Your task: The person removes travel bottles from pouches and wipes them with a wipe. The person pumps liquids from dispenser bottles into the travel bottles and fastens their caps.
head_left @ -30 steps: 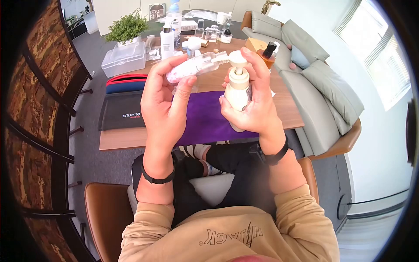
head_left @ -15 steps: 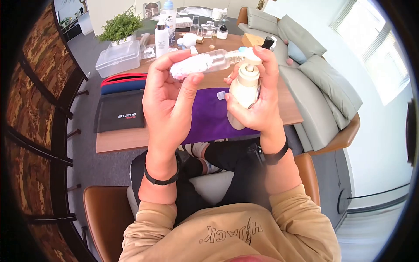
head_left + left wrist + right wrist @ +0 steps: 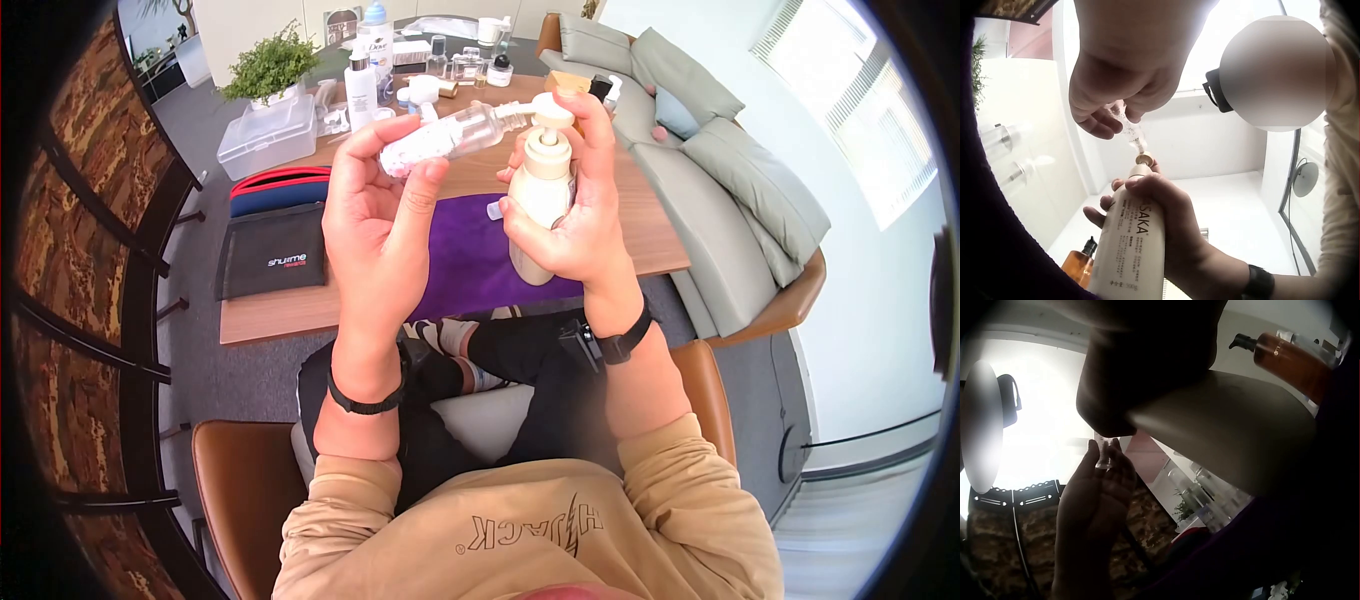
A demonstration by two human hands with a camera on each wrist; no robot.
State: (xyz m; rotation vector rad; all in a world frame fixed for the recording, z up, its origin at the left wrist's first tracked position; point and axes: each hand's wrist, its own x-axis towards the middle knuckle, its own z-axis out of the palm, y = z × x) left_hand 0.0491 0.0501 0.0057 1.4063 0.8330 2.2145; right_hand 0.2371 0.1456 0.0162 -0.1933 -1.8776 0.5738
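Observation:
In the head view my left hand holds a small clear bottle with a pale pink-and-white pattern, between thumb and fingers. The bottle lies tilted, its open neck pointing right around the nozzle of a cream pump bottle. My right hand grips the pump bottle's body, with a finger on top of the pump head. Printed lettering shows on the pump bottle in the left wrist view. A small translucent cap shows just left of the pump bottle, over the purple cloth.
On the wooden table lie a dark pouch and a clear plastic box. A potted plant, a white pump bottle and several small bottles stand farther back. An amber pump bottle stands beyond the right hand. A grey sofa is at right.
Both hands, with the small bottle and pump bottle, shifted right and then back left and slightly up in the head view. The nozzle stays at the small bottle's neck.

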